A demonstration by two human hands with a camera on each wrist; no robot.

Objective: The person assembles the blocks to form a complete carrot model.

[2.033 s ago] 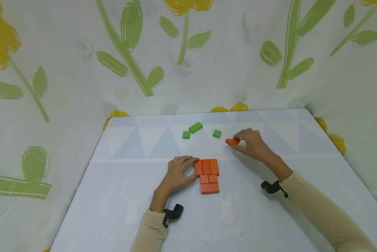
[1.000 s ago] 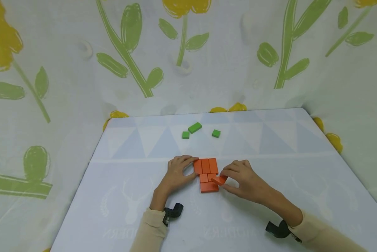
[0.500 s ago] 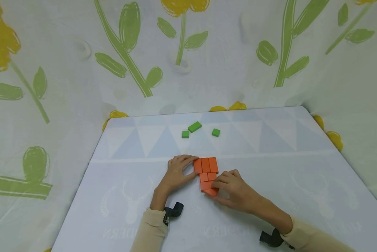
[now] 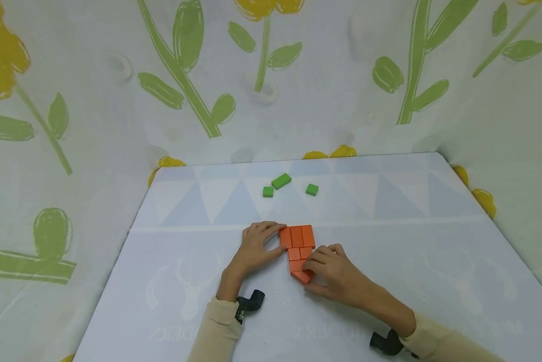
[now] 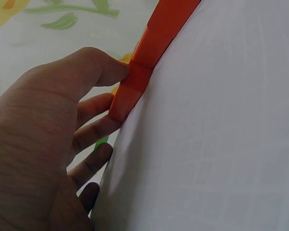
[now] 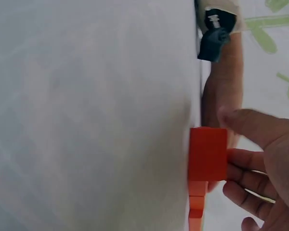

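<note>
Orange blocks (image 4: 296, 237) lie flat on the table, pressed together in a narrow figure with three side by side at the far end. My left hand (image 4: 256, 248) holds the leftmost of these, thumb at its near corner and index fingertip at its far corner. In the left wrist view that orange block (image 5: 130, 91) sits between thumb and fingers. My right hand (image 4: 336, 274) pinches a triangular orange block (image 4: 301, 277) against the figure's near end. From the right wrist view, an orange face (image 6: 208, 155) is beside the right thumb and fingers, with the left hand beyond.
Toward the back of the table (image 4: 198, 271) lie a longer green block (image 4: 281, 181) and two small green blocks, one on the left (image 4: 268, 192) and one on the right (image 4: 312, 189). A flower-printed cloth (image 4: 311, 100) surrounds the table.
My right hand has brought the triangular orange block from near the green blocks down to the figure's near end, settling it there. My left hand has stayed at the leftmost block.
</note>
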